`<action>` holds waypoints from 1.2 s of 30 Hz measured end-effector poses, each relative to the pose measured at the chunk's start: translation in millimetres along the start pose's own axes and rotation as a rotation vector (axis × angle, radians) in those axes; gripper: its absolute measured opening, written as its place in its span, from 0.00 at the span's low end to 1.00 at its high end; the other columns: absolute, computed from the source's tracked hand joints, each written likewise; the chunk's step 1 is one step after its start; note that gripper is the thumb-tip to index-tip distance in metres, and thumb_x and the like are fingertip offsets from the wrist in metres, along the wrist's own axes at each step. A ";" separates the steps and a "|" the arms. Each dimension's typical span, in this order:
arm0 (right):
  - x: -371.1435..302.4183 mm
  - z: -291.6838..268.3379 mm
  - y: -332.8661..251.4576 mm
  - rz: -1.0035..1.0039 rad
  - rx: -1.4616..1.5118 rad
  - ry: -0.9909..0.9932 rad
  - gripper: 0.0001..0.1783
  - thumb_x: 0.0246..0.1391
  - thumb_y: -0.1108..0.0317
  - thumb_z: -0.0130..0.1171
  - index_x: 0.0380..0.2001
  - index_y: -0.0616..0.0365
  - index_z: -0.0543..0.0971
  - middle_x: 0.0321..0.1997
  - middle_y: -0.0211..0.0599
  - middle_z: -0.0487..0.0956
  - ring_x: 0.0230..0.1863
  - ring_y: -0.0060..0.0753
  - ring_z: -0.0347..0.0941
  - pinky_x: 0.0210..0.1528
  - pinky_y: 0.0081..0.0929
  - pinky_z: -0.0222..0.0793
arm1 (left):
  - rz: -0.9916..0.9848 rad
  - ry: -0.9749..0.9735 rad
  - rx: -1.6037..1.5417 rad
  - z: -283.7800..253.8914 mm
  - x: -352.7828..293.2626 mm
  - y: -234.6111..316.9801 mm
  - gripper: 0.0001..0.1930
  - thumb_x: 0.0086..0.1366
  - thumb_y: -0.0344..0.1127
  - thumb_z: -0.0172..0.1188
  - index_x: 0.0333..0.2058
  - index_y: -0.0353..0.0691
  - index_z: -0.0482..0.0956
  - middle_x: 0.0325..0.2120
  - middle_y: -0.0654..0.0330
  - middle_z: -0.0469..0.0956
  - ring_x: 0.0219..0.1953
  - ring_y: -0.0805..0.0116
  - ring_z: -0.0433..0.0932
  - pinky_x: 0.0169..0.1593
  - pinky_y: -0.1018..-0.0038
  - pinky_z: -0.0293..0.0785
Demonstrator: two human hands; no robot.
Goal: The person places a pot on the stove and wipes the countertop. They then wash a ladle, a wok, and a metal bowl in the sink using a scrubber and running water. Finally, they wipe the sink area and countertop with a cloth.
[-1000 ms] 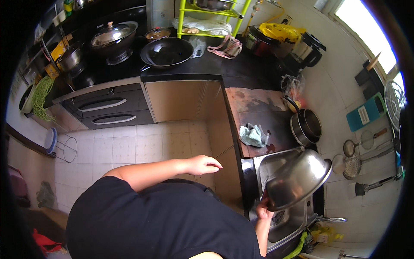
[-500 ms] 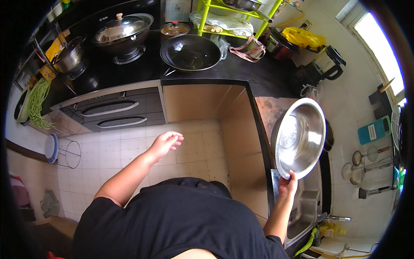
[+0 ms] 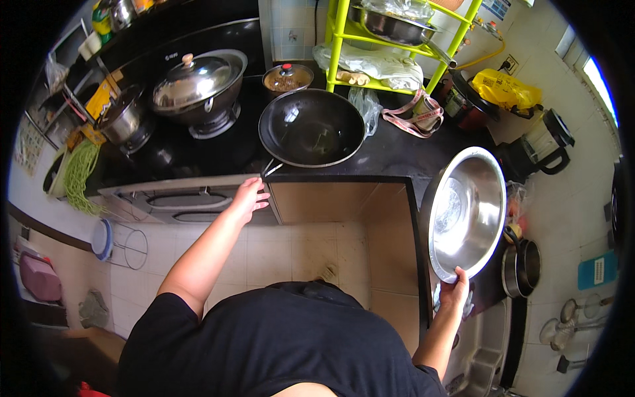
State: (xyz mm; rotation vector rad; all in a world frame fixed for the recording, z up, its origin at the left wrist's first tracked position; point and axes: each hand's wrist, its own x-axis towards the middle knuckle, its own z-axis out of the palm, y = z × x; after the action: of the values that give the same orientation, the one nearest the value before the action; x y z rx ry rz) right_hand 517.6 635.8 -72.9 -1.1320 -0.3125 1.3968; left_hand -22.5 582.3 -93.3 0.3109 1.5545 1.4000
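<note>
A shiny steel basin [image 3: 466,212] is tilted up on its side at the right, with its hollow turned toward the left. My right hand [image 3: 454,291] grips its near rim, thumb on the inside. My left hand [image 3: 250,200] is held out in front of the counter edge, empty, fingers loosely apart. Just beyond it is the handle [image 3: 272,169] of a black wok [image 3: 312,129] resting on the counter. Whether the fingertips touch that handle I cannot tell; they look apart from it.
A lidded pot [image 3: 198,89] sits on the stove, beside a saucepan [image 3: 122,116]. Behind the wok are a small glass-lidded pot [image 3: 288,79] and a green rack [image 3: 377,43]. A blender [image 3: 539,145] stands at right, above black pans [image 3: 522,268] and the sink [image 3: 486,344].
My left hand has moved forward, closer to the wok handle. The basin stays in my right hand, slightly shifted. The view has turned, so the counter and wok appear lower.
</note>
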 end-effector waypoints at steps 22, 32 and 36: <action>57.4 24.5 -63.8 -0.136 0.099 0.077 0.23 0.42 0.74 0.53 0.47 0.63 0.68 0.46 0.39 0.73 0.48 0.37 0.68 0.54 0.34 0.62 | -0.308 -0.643 0.053 61.5 9.9 37.5 0.07 0.62 0.33 0.47 0.33 0.34 0.68 0.14 0.70 0.57 0.15 0.81 0.55 0.21 0.83 0.54; -24.4 14.8 -69.9 -0.217 0.169 0.203 0.22 0.43 0.72 0.52 0.45 0.64 0.70 0.46 0.39 0.72 0.48 0.38 0.68 0.55 0.35 0.59 | -0.399 -1.035 0.184 179.5 57.8 32.0 0.09 0.65 0.35 0.44 0.32 0.36 0.69 0.15 0.72 0.58 0.16 0.82 0.55 0.21 0.84 0.54; -48.3 6.1 -56.6 -0.255 0.172 0.265 0.22 0.43 0.71 0.52 0.45 0.66 0.69 0.46 0.40 0.72 0.49 0.38 0.67 0.55 0.35 0.59 | -0.390 -1.114 0.227 251.5 86.5 25.2 0.09 0.65 0.36 0.44 0.32 0.37 0.69 0.14 0.72 0.58 0.16 0.82 0.55 0.21 0.83 0.54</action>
State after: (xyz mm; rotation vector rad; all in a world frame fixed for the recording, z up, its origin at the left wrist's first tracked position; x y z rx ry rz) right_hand 536.2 608.4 -6.0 -1.0781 -0.1374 1.0164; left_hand 120.7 807.2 -76.0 0.7266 0.7543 0.5297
